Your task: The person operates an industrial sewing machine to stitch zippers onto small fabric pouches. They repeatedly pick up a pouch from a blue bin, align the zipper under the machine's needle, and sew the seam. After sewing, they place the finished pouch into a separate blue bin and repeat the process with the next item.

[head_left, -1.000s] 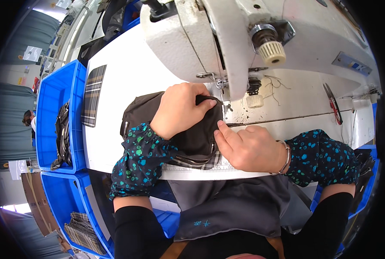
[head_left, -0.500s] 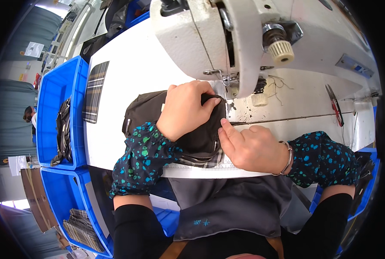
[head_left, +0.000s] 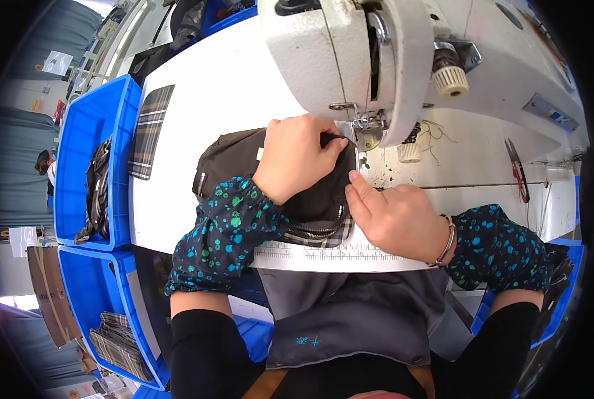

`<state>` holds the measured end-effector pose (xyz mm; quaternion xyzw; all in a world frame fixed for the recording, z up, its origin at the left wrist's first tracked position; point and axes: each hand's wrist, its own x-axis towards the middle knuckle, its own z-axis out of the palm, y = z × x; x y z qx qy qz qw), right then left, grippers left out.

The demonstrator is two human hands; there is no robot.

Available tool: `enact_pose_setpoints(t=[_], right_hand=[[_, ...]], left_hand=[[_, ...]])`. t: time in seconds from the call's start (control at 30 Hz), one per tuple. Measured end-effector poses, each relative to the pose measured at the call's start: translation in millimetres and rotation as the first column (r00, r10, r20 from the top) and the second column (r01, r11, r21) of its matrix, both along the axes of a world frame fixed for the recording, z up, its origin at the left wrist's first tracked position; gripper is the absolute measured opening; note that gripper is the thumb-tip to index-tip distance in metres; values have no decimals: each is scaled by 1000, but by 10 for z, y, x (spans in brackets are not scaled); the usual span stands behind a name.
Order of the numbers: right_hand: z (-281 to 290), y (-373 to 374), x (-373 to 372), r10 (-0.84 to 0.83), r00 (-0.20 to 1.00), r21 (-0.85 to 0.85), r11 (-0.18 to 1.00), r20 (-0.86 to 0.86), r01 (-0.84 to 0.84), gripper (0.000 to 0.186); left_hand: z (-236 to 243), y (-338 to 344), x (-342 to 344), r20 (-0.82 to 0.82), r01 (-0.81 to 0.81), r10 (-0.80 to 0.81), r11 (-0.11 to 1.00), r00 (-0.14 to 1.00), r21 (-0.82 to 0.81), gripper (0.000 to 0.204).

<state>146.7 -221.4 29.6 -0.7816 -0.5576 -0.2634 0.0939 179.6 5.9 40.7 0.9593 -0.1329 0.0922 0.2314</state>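
Note:
A dark brown fabric bag piece (head_left: pixel 237 159) with a metal zipper (head_left: pixel 317 231) and a plaid strip along its near edge lies on the white sewing table. My left hand (head_left: pixel 300 158) rests on top, its thumb and fingers pinching the far right edge close to the presser foot. At the right edge, my right hand (head_left: pixel 403 219) has its thumb and forefinger closed on the fabric border. The sewing machine's needle area (head_left: pixel 370 126) stands just beyond the bag piece's far right corner. Whether the foot touches the cloth is hard to see.
A plaid cloth piece (head_left: pixel 152 133) lies at the table's left. Blue bins (head_left: pixel 124 166) with dark and plaid fabric stand beside it. Red-handled scissors (head_left: pixel 518 171) and loose threads (head_left: pixel 436 139) lie on the right. A ruler strip (head_left: pixel 370 255) runs along the front edge.
The view has shifted a little, so the machine appears farther right. Both hands keep their hold on the bag piece's edge, with the cloth slightly farther left of the needle area.

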Motion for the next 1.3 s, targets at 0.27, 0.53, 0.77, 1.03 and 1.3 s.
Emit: enact_pose_setpoints(t=[0.27,0.53,0.77,1.03,1.3], right_hand=[[61,-31,131,-47,998,-57,997,-37,45,23],[94,-59,172,-45,997,-63,997,-65,41,23],[84,-17,240,-36,998,-18,999,-52,35,27],[47,-32,327,-47,995,37,998,-91,51,29],[62,-79,31,-84,996,-76,994,-22,82,16]], left_hand=[[-19,-42,225,83,17,-13,999,996,-49,16],[-82,-41,294,85,36,-32,998,996,-52,14],[-131,57,333,54,7,-9,999,999,40,16],[114,29,83,430,-80,-50,957,902,279,19],[416,-137,-715,-85,223,-208,944,974,243,50]])
